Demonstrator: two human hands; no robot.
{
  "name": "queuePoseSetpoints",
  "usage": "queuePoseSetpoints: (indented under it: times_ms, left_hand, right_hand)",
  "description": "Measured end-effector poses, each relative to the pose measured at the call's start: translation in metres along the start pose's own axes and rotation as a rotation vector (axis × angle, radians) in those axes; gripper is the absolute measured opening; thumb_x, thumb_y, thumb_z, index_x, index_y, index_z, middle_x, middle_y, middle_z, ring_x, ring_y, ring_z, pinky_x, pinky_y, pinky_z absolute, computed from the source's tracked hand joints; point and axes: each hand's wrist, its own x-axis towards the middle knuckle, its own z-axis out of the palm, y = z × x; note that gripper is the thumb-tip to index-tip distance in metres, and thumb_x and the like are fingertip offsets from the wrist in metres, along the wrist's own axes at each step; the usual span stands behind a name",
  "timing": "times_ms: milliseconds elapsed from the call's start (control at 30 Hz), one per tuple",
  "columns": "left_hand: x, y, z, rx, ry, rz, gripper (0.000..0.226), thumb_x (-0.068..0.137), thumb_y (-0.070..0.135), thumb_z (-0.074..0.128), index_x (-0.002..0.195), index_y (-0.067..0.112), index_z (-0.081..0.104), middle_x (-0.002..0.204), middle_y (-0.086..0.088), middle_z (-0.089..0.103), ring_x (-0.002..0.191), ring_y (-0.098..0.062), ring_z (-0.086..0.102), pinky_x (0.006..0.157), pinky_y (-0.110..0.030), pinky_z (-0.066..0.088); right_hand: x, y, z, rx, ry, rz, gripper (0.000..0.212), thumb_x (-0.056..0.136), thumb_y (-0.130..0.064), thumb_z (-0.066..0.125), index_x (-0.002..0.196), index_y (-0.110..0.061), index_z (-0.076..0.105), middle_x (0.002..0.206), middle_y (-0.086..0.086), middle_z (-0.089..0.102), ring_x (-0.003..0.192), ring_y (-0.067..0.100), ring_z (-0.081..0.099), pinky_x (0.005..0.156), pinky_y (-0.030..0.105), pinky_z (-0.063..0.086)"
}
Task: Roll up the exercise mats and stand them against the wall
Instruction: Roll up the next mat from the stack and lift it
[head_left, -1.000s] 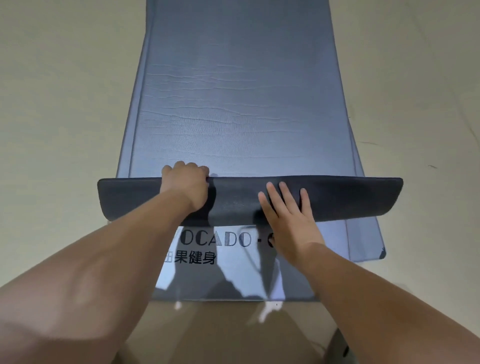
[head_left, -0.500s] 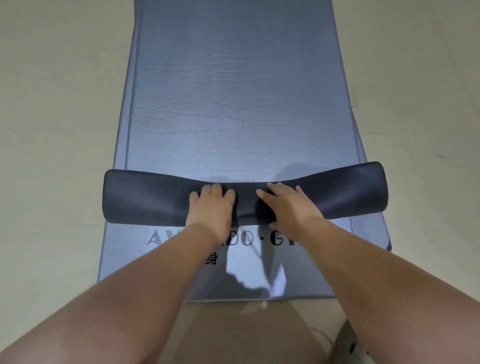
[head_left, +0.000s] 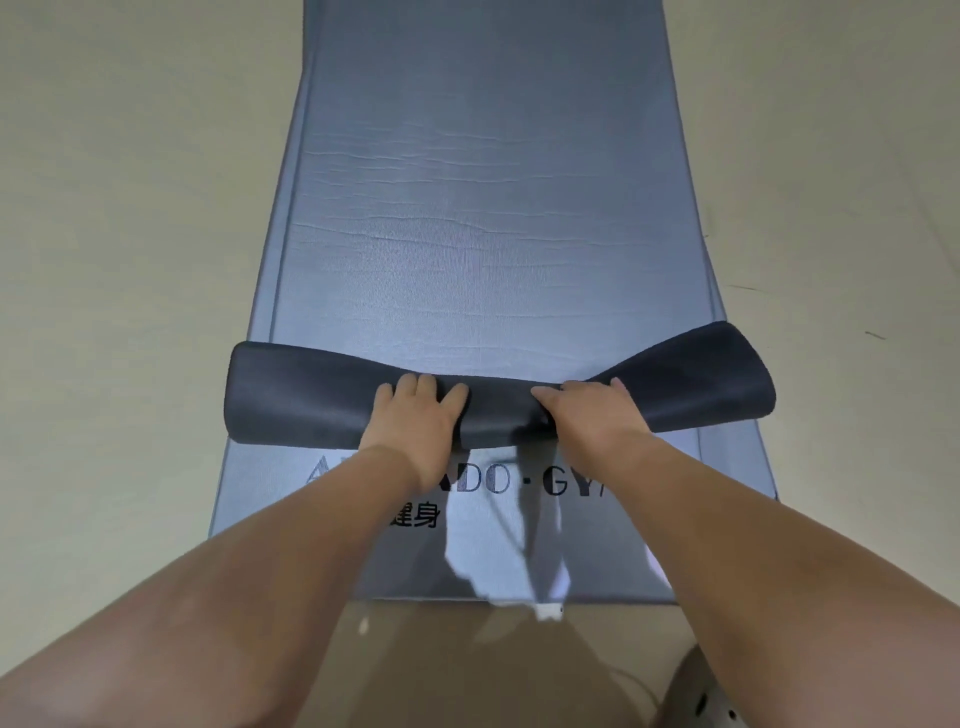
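A person is kneeling at the near end of two blue-grey exercise mats lying one on the other along a pale floor (head_left: 114, 270). The upper mat (head_left: 483, 208) is stretching flat toward the far edge of view, and its near end is curling over into a loose dark roll (head_left: 306, 402) that is lying crosswise – pinched low in the middle, flaring open at the left and right ends. The left hand (head_left: 418, 418) and right hand (head_left: 595, 415) are sitting side by side on the middle of the roll, a little apart, fingers bending over its far side and gripping it. The lower mat (head_left: 260, 499) is showing nearer than the roll, with dark printed lettering partly hidden by the forearms: an "A" to the left, then "ADO · GY" between the arms, and below that the characters "健身" – the start of that second line is hiding under the left forearm
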Motion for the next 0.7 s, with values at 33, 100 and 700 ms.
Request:
queuePoseSetpoints:
  times_ms: [33,100,700]
  left_hand:
    - [0.001,-0.002,-0.004,-0.041,-0.036,0.002,0.079,0.082,0.029,0.071,0.148,0.029,0.027,0.129,-0.008,0.05,0.117,-0.029,0.045,0.096,-0.041,0.037]
    - [0.002,-0.009,-0.018,-0.101,-0.103,0.056,0.067,0.084,0.033,0.072,0.14,0.03,0.036,0.111,-0.003,0.055,0.104,-0.026,0.051,0.083,-0.037,0.041]
    - [0.017,-0.054,-0.027,-0.907,-0.447,0.023,0.02,0.082,0.013,0.085,0.089,0.017,0.066,0.087,0.005,0.07,0.082,-0.013,0.064,0.069,-0.014,0.047]
  right_hand:
    - [0.0,-0.001,-0.003,-0.002,0.003,-0.013,0.057,0.087,-0.001,0.06,0.137,-0.025,0.049,0.104,0.003,0.054,0.1,0.029,0.055,0.111,0.048,0.036]
    - [-0.004,-0.002,-0.01,0.021,-0.024,-0.057,0.044,0.089,-0.004,0.059,0.128,-0.024,0.054,0.096,0.0,0.053,0.091,0.025,0.053,0.091,0.039,0.043]
    - [-0.006,0.028,-0.003,0.397,-0.072,-0.171,0.063,0.089,-0.021,0.074,0.146,-0.038,0.052,0.138,-0.003,0.06,0.125,0.026,0.056,0.104,0.042,0.046]
